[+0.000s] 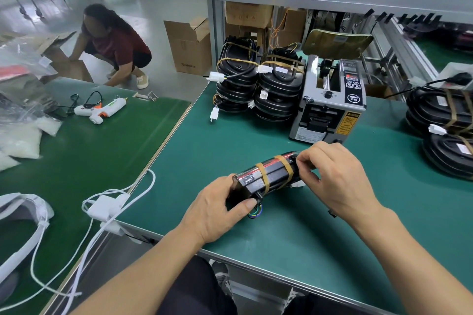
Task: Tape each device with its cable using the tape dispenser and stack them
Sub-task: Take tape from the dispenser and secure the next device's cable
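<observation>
A worker's two hands hold a black device [266,179] on edge just above the green bench [294,233], near its front edge and in front of the tape dispenser [330,102]. The left hand [217,210] grips the near end, thumb curled across the face beside a loop of coloured wires [254,213]; the right hand [337,179] pinches at the far end, fingertips pressing beside the second of two tan tape bands [265,178] that already cross the body. A white connector [298,183] peeps out below the right hand. Finished units stand in twin stacks [258,84] at the bench's back edge, left of the dispenser, with more bundles [442,120] toward the right edge. The device appears rigid and fairly solid, its glossy casing likely slick; a hold at both ends, clear of the wires and connector, looks safest. A glue gun [102,110] lies on the neighbouring table, and another person crouches on the floor beyond.
</observation>
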### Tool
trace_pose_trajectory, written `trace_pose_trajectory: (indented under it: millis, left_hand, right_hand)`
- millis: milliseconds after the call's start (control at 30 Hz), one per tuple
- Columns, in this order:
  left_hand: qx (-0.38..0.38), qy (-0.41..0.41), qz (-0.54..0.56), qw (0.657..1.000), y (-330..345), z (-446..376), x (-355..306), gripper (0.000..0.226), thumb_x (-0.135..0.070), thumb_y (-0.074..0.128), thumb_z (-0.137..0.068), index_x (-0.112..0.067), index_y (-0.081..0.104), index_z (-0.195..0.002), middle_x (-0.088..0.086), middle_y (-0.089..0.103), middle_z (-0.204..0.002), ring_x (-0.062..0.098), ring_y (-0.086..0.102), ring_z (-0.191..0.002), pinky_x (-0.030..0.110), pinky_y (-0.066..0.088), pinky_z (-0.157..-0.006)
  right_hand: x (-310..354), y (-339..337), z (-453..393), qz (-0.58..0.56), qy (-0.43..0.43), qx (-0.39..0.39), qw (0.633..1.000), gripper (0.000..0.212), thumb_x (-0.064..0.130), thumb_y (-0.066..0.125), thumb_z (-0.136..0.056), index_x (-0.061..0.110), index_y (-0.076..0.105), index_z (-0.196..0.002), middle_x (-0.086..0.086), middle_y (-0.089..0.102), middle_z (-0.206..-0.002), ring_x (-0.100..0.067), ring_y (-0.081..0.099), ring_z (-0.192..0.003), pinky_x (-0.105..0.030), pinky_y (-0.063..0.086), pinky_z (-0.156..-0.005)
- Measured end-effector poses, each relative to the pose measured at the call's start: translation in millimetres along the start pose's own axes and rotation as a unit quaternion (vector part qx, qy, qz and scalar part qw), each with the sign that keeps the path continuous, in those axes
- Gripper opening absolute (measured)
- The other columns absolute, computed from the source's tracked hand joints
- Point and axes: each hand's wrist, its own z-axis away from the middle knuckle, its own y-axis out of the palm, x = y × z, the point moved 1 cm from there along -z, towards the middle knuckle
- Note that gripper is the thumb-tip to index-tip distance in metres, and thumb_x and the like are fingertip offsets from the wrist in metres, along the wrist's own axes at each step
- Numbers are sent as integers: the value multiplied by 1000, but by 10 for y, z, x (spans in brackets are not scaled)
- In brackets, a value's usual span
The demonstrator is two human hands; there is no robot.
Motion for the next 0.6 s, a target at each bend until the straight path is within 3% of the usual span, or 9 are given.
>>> trace_pose_trajectory:
  millis: [233, 467, 600]
  left_hand:
    - [-2, 2, 3, 1000, -1, 2, -6, 61, -68, 59, -90, -28, 65, -136, -9, 72, -123, 16, 67, -117, 45, 54, -101]
    - [-2, 1, 1, 1000, 3, 3, -1, 58, -67, 59, -91, -30, 65, -135, -9, 73, -122, 15, 67, -116, 46, 54, -101]
    - [-1, 2, 3, 1000, -1, 4, -9, 60, -67, 59, -91, -29, 64, -137, -8, 72, -125, 16, 67, -119, 47, 54, -102]
  right_hand:
    - [-28, -15, 50, -38, 25, 9, 999, 21, 23, 55, -98, 8, 69, -92, -4, 63, -83, -28, 54, -69, -38, 46, -67]
    - [-28, -10, 40, -33, 10, 5, 999, 19, 23, 60, -99, 9, 72, -99, -2, 64, -86, -20, 49, -76, -36, 44, -69]
    - [-23, 11, 15, -25, -11, -1, 1000, 16, 19, 62, -99, 7, 73, -99, -4, 65, -85, -25, 55, -75, -39, 46, -68]
